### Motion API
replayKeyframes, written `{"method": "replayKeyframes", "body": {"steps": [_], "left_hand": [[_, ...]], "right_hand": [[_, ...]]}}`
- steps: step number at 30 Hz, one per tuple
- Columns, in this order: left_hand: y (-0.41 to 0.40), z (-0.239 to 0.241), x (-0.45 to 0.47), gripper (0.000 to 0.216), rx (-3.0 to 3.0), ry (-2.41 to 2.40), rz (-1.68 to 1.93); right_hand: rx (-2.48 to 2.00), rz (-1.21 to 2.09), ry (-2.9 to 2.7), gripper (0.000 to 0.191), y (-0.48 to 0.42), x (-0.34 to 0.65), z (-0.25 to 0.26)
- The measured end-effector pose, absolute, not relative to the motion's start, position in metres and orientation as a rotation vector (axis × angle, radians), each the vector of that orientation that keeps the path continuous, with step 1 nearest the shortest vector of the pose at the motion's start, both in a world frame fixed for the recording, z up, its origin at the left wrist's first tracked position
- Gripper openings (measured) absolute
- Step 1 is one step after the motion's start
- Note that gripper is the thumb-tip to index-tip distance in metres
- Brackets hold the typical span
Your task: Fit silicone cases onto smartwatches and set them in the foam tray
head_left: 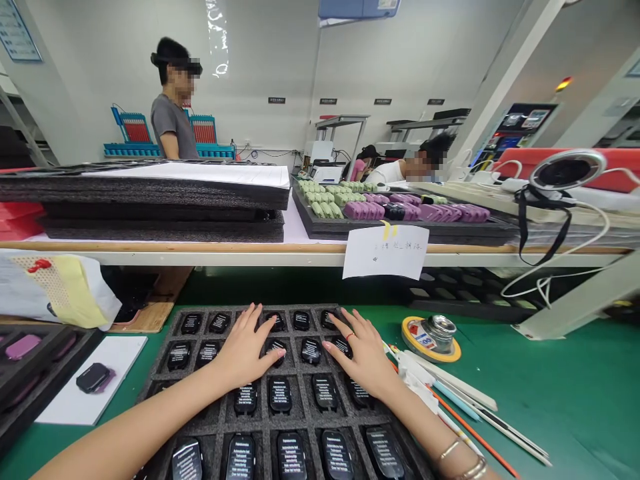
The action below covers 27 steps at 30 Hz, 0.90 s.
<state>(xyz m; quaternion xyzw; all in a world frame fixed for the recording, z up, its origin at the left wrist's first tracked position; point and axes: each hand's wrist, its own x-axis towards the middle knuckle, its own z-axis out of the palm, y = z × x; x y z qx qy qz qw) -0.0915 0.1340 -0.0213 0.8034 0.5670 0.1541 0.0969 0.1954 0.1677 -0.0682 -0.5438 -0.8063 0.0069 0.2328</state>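
Note:
A black foam tray (267, 423) in front of me has a grid of pockets holding several small black devices (291, 457) with lit screens of white text. Over its upper left part lies my left hand (247, 350), fingers spread, its thumb at a device in the second row. My right hand (367, 350) is spread over the upper right corner, fingertips at the devices there. Neither hand grips anything. Whether the fingertips press the screens or only hover, I cannot tell. Both hands and forearms partly hide some devices.
Right of the tray lie a yellow tape roll (409, 338) with a metal-topped jar (441, 328), and several thin tools (477, 427). A white pad (120, 363) bears one black device (94, 378). A shelf (300, 259) above carries foam stacks (165, 223). Other people are beyond.

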Motion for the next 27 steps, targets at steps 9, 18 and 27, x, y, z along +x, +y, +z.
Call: {"method": "replayKeyframes", "body": {"steps": [9,18,27], "left_hand": [[0.106,-0.013,-0.140,0.059,2.289,1.752,0.469],[0.077,-0.025,-0.197,0.051,2.221,2.015,0.558],[0.076,-0.024,-0.198,0.062,2.220,2.054,0.482]], "right_hand": [[-1.485,0.032,-2.182,0.067,0.167,0.207,-0.059],[-1.188,0.235,-2.484,0.064,0.158,0.131,-0.039],[-1.079,0.282,-2.609,0.063,0.162,0.053,-0.028]]}}
